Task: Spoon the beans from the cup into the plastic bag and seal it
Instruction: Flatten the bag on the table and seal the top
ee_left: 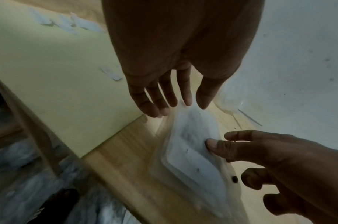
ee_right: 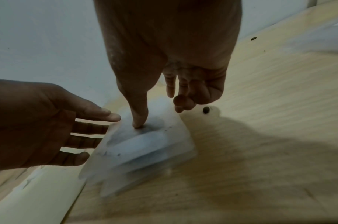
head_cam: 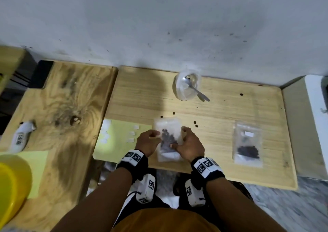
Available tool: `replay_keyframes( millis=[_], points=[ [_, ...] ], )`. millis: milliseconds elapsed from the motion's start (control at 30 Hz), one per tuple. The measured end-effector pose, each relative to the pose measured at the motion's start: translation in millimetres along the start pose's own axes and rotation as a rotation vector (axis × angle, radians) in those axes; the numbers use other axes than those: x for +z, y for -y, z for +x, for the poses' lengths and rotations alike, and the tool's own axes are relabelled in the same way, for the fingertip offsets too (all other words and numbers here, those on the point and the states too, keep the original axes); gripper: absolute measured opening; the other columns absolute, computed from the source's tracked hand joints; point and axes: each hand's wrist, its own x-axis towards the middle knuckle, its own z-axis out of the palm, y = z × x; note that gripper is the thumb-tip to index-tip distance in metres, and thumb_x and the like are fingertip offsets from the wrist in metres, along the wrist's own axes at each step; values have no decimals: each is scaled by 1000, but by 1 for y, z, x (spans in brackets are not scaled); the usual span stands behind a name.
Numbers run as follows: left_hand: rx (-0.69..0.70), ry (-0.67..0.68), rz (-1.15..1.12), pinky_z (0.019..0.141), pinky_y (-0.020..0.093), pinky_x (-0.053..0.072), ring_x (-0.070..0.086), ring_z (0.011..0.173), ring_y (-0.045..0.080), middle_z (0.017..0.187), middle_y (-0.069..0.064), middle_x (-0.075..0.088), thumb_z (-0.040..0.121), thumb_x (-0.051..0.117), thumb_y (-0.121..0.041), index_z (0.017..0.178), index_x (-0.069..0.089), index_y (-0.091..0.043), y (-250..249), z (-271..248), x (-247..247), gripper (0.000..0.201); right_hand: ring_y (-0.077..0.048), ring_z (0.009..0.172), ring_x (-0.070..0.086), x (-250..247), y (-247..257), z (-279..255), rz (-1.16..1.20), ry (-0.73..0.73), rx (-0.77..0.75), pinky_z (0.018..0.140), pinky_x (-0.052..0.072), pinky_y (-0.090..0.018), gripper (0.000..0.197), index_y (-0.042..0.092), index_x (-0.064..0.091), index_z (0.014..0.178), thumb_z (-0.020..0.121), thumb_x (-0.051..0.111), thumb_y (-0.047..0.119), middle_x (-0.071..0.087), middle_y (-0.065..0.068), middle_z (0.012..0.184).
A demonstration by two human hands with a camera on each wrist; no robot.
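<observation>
Nearest to the person, at the front edge of the table (head_cam: pixel 221 107), the plastic bag (head_cam: pixel 168 139) lies flat with a small dark heap of beans (head_cam: pixel 167 139) inside it. Both hands are on it. The left hand (head_cam: pixel 148 143) is at the left side of the bag; in the left wrist view its fingers are almost straight and the tips reach the bag's edge, so its grip is loose and closes on nothing. The right hand (head_cam: pixel 190 146) is at the right side, and in the right wrist view its thumb presses down on the film while the other fingers are lightly bent beside the bag. I cannot tell if the strip at the mouth is already pressed shut.

The bag looks thin, soft and smooth, and the load of beans is light, so it will fold and slide easily. I judge it is best to hold it at the empty corners near the mouth and to press along the closing strip, not over the beans, which roll under the fingers.

A little farther, some loose beans (head_cam: pixel 195 124) lie on the wood. To the right is a second bag (head_cam: pixel 247 143) with beans. At the far edge stands the cup (head_cam: pixel 186 87) with the spoon (head_cam: pixel 195 89) leaning in it; it looks nearly empty.
</observation>
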Motion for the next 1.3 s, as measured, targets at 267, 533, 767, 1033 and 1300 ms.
replay_keyframes(
  millis=[267,533,767,1033,1300],
  points=[
    [69,-34,-2,97,31,50,64,104,20,110,2,70,81,70,-8,100,74,-12,-2,-2,2,19,-19,96,65,1,0,-8,86,-104,-4,80,51,-32,72,31,47,138,74,79,32,65,5,108],
    [122,-120,-10,85,25,50,65,91,18,106,-4,68,82,70,-10,92,75,-15,-1,-3,-1,12,-6,69,61,-4,5,-4,199,-187,-21,62,49,-20,28,20,64,114,86,70,20,64,9,80],
    [202,-87,-437,50,16,46,60,61,3,82,-2,70,80,64,13,85,70,-8,-12,0,-35,22,-14,86,63,3,49,11,348,-167,-122,64,39,-2,15,14,72,105,90,69,15,70,2,98],
    [240,-267,-515,79,39,57,64,103,28,105,5,69,84,62,11,96,66,-5,9,36,-122,21,-18,103,66,47,102,26,298,-62,-193,93,52,-29,24,17,74,105,92,54,12,72,0,116],
    [264,-368,-580,99,49,50,61,109,21,110,6,66,84,62,9,90,65,-13,19,70,-177,23,-21,128,55,85,115,32,-233,44,-240,102,46,-33,43,29,60,133,91,58,39,54,6,143]
  ],
)
